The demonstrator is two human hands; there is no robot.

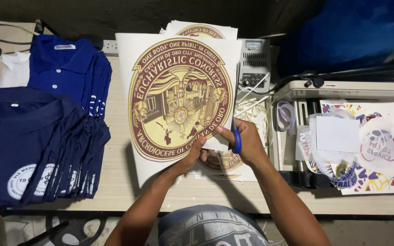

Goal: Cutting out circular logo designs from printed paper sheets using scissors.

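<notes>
A white sheet [135,59] printed with a large round gold and maroon emblem [178,98] is held up over the table. My left hand [192,157] pinches its lower edge. My right hand [245,141] grips blue-handled scissors [237,140] at the sheet's lower right edge; the blades are hidden behind the paper. More printed emblem sheets [226,164] lie flat under my hands, and another emblem sheet [201,29] sticks out behind the top.
Stacks of folded dark blue polo shirts [37,141] and brighter blue polo shirts [71,68] fill the left of the table. A grey meter box [254,61] stands behind the sheet. At right, a machine [343,89] carries printed stickers [379,146]. Paper offcuts [254,109] lie by it.
</notes>
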